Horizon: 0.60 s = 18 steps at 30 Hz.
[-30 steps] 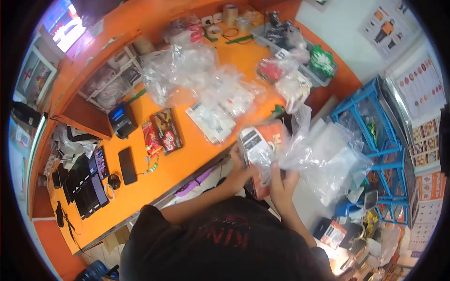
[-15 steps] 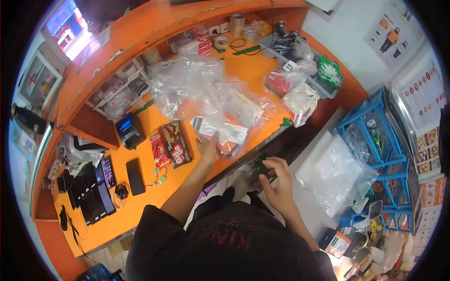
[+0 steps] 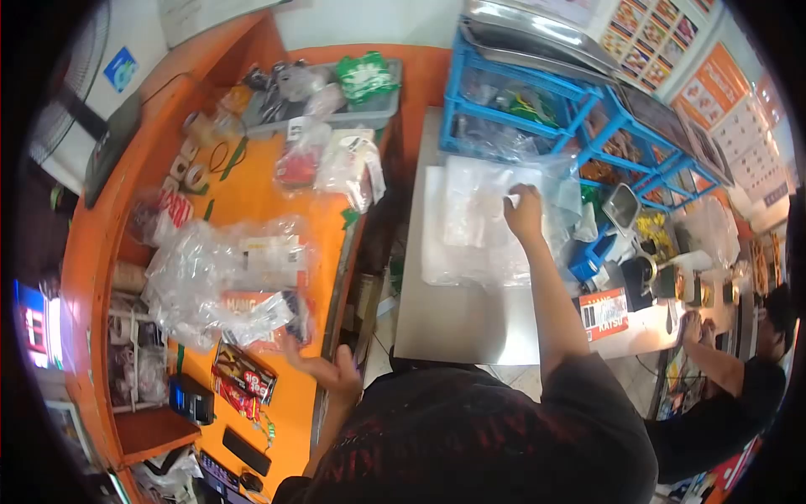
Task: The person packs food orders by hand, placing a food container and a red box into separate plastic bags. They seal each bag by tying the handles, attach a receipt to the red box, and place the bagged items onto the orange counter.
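My right hand (image 3: 524, 212) is over a stack of clear plastic bags (image 3: 466, 206) on the metal table, its fingers pinched on the plastic, a whitish bit showing at the fingertips. Along the orange counter's edge, my left hand (image 3: 334, 370) has its fingers apart and holds nothing. Just beyond it lies a parcel in clear plastic (image 3: 267, 319) with a white label and orange print. More crumpled clear plastic bags (image 3: 189, 269) are heaped behind that parcel.
Blue plastic racks (image 3: 520, 101) stand at the metal table's back. A grey tray (image 3: 386, 105) holds bagged items. Snack packs (image 3: 243, 374) and a black phone (image 3: 246, 451) lie on the orange counter. At the far right, another person (image 3: 714, 395) works at the table.
My view has swung right toward the metal table. My right hand has reached forward onto the stack of plastic bags. My left hand has drawn back from the parcel.
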Motion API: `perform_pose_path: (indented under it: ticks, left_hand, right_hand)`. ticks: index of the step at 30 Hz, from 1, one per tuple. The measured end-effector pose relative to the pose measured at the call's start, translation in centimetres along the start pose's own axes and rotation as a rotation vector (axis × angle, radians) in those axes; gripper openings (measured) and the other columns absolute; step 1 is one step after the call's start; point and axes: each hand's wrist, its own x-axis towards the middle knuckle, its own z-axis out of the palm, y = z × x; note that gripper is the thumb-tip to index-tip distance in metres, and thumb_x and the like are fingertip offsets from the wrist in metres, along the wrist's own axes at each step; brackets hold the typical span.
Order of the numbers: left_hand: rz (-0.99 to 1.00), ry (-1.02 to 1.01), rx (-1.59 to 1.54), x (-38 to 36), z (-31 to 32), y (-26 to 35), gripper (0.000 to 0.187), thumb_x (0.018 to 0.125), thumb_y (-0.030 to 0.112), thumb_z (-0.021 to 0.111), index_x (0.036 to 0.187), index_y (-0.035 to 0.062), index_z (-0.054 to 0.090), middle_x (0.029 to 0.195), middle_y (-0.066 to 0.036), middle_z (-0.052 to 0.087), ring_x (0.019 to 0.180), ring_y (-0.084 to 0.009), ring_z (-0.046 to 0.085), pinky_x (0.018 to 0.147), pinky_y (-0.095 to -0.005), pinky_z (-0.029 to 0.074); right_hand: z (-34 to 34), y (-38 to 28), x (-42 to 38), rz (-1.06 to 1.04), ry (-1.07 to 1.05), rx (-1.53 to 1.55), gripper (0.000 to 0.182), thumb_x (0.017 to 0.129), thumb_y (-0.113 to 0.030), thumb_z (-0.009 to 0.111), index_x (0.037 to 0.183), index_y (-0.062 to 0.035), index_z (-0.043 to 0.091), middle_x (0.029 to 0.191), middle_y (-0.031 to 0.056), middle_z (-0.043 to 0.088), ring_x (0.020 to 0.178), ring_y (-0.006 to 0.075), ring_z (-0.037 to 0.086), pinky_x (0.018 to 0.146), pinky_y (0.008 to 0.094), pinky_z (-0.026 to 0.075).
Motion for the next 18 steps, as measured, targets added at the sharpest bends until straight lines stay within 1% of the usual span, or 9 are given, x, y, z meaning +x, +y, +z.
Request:
perform_pose_path:
  ticks: [1, 3, 4, 6, 9, 12, 16, 17, 18]
  left_hand:
    - [-0.039, -0.081, -0.123, -0.8, 1.4, 0.3, 0.073, 0.071, 0.006, 0.055, 0.132, -0.0068, 0.016, 0.136, -0.024, 0.021, 0.125, -0.0341, 0.025, 0.102, -0.0421, 0.021]
    - [-0.065, -0.159, -0.243, -0.9, 3.1, 1.6, 0.073, 0.070, 0.007, 0.056, 0.131, -0.0078, 0.017, 0.136, -0.025, 0.021, 0.125, -0.0347, 0.025, 0.101, -0.0415, 0.021]
    - [-0.048, -0.206, -0.296, -0.5, 3.7, 2.5, 0.071, 0.071, 0.006, 0.056, 0.130, -0.0076, 0.019, 0.136, -0.025, 0.022, 0.124, -0.0332, 0.026, 0.100, -0.0399, 0.022]
    - [-0.020, -0.246, -0.385, -0.1, 5.0, 3.3, 0.066, 0.071, 0.005, 0.056, 0.128, -0.0067, 0.025, 0.134, -0.022, 0.028, 0.123, -0.0305, 0.030, 0.098, -0.0393, 0.026]
    - [-0.065, -0.306, -0.404, 0.9, 7.1, 4.4, 0.063, 0.072, 0.006, 0.058, 0.126, -0.0042, 0.030, 0.131, -0.020, 0.033, 0.121, -0.0300, 0.033, 0.096, -0.0395, 0.029]
    - [-0.097, -0.413, -0.433, 1.9, 10.2, 6.8, 0.056, 0.072, 0.009, 0.059, 0.123, -0.0018, 0.038, 0.129, -0.019, 0.035, 0.118, -0.0318, 0.036, 0.094, -0.0404, 0.031]
    - [0.379, -0.735, -0.331, 3.2, 17.1, 10.2, 0.036, 0.076, 0.016, 0.062, 0.109, 0.0035, 0.053, 0.126, -0.021, 0.041, 0.121, -0.0359, 0.035, 0.100, -0.0428, 0.027]
    - [0.383, -0.733, -0.333, 2.0, 18.8, 9.9, 0.036, 0.076, 0.016, 0.062, 0.109, 0.0035, 0.053, 0.126, -0.021, 0.041, 0.121, -0.0359, 0.035, 0.100, -0.0428, 0.027]
    - [0.432, -0.802, -0.189, 0.7, 21.2, 8.9, 0.036, 0.077, 0.020, 0.062, 0.107, 0.0039, 0.054, 0.127, -0.022, 0.040, 0.122, -0.0370, 0.033, 0.101, -0.0433, 0.026]
  right_hand:
    - [1.3, 1.7, 1.0, 0.115, -0.287, 0.043, 0.014, 0.071, -0.011, 0.059, 0.082, -0.0017, 0.061, 0.084, 0.0133, 0.062, 0.078, 0.0306, 0.057, 0.069, 0.0408, 0.045]
    - [5.4, 5.0, 1.3, -0.292, -0.892, -0.510, 0.021, 0.071, -0.016, 0.059, 0.086, -0.0027, 0.064, 0.089, 0.0128, 0.064, 0.080, 0.0299, 0.060, 0.071, 0.0389, 0.048]
    - [6.0, 5.8, 0.8, -0.285, -0.886, -0.504, 0.021, 0.071, -0.016, 0.059, 0.086, -0.0027, 0.064, 0.089, 0.0128, 0.064, 0.080, 0.0299, 0.060, 0.071, 0.0389, 0.048]
    - [3.2, 1.3, 0.1, 0.334, -0.809, -0.439, 0.030, 0.070, -0.026, 0.061, 0.090, -0.0037, 0.064, 0.094, 0.0138, 0.063, 0.088, 0.0285, 0.061, 0.078, 0.0363, 0.049]
    - [-0.7, -1.8, 0.8, 0.352, -0.932, -0.372, 0.032, 0.072, -0.028, 0.059, 0.090, -0.0021, 0.064, 0.097, 0.0154, 0.063, 0.092, 0.0292, 0.060, 0.081, 0.0374, 0.048]
    - [-0.6, -0.6, -0.4, 0.254, -0.887, -0.311, 0.030, 0.073, -0.024, 0.055, 0.090, -0.0014, 0.063, 0.099, 0.0181, 0.061, 0.093, 0.0310, 0.059, 0.081, 0.0387, 0.048]
    - [2.2, 3.8, -1.4, 0.170, -0.819, -0.259, 0.024, 0.073, -0.020, 0.052, 0.083, -0.0004, 0.063, 0.097, 0.0193, 0.061, 0.090, 0.0330, 0.059, 0.079, 0.0406, 0.047]
    - [2.0, 4.1, -0.4, 0.057, -0.785, -0.275, 0.022, 0.073, -0.018, 0.051, 0.079, -0.0005, 0.063, 0.093, 0.0200, 0.061, 0.087, 0.0336, 0.058, 0.077, 0.0421, 0.047]
    - [1.7, 4.3, 0.7, -0.055, -0.746, -0.293, 0.021, 0.074, -0.017, 0.050, 0.075, -0.0006, 0.062, 0.089, 0.0207, 0.061, 0.085, 0.0342, 0.058, 0.076, 0.0436, 0.046]
